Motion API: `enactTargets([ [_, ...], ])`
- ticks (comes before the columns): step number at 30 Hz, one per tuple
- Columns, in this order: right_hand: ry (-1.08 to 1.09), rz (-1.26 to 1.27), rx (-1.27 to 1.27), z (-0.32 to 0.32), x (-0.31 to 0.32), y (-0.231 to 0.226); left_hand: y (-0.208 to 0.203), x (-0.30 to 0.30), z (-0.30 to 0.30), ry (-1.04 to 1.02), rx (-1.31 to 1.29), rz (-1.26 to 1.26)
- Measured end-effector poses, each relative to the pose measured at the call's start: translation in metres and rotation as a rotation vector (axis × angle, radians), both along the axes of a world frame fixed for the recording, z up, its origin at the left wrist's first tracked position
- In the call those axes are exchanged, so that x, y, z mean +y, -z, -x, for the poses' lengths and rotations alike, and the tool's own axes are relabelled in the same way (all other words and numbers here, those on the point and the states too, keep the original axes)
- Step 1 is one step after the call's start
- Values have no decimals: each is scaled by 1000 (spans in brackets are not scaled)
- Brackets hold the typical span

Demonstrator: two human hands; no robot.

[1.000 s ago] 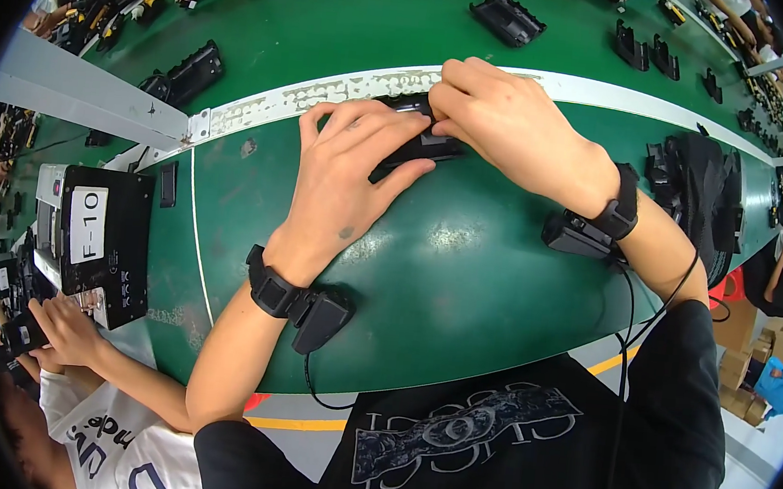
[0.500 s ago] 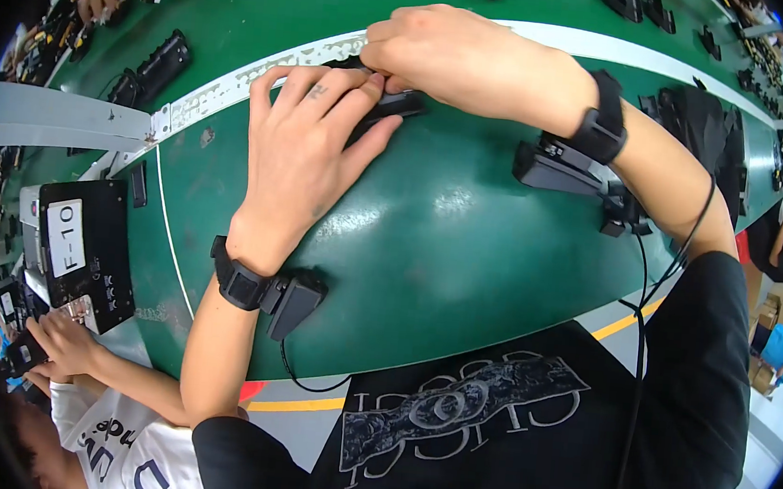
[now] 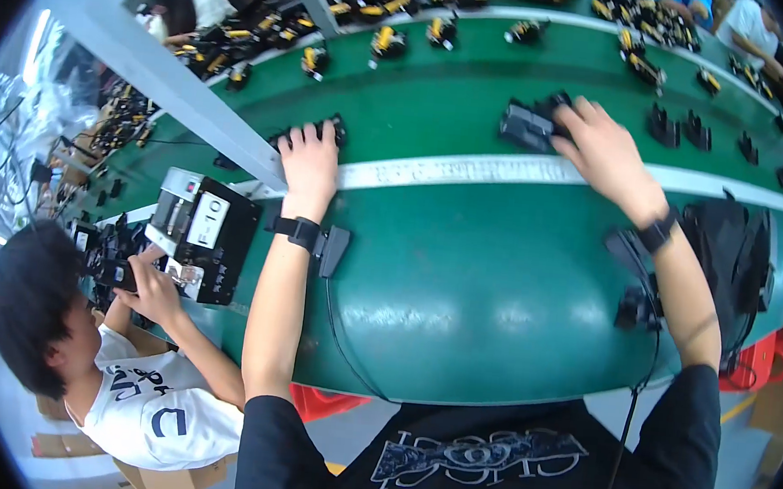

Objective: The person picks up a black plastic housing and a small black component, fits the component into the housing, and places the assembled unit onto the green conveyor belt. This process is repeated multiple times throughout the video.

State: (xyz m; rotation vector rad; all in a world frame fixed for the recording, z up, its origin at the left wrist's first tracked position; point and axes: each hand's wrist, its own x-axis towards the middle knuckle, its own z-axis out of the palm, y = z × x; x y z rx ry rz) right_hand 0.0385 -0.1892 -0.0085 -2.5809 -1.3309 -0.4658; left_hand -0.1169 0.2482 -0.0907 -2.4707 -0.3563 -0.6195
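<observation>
Both of my hands reach past the white rail onto the far green belt. Under the curled fingers of my left hand (image 3: 311,158) lies a dark elongated plastic part (image 3: 334,129), mostly covered by the hand. Farther right, my right hand (image 3: 609,156) has its fingers at the right end of a black plastic housing (image 3: 525,128), with the thumb near its lower side. Motion smears those fingertips a little. A strap with a small black box is on my left wrist; a cable runs from the box.
The white rail (image 3: 463,169) divides the bench from the belt. A grey metal post (image 3: 182,86) rises left of my left hand. A black test box (image 3: 235,249) stands at left, beside a person holding a black part. Black parts (image 3: 664,126) and yellow-black assemblies (image 3: 388,43) lie beyond.
My hands were together over a black part at the rail. Now they are far apart, the left at one dark part, the right on a black housing beyond the rail. The view has shifted.
</observation>
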Motion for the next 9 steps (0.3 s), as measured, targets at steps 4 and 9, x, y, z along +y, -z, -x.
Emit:
enactTargets([
  [4, 108, 205, 356, 55, -84, -27, -2, 2, -6, -131, 197, 100],
  [9, 181, 192, 520, 117, -138, -38, -25, -39, 4, 38, 103, 232],
])
